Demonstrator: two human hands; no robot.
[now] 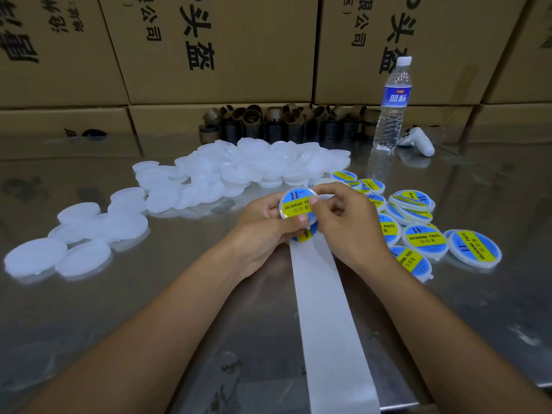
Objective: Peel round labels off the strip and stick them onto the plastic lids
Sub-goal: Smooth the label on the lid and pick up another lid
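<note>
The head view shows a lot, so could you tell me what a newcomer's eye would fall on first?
At centre, the left hand and right hand hold a lid with a blue-and-yellow face, above the white strip running toward the viewer. Blank lids are heaped to the left and behind; labelled lids lie to the right.

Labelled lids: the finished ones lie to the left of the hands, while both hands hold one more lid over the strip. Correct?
No. The head view shows the labelled lids lying to the right of the hands; blank lids lie left. The left hand and right hand do hold one more lid over the strip.
</note>
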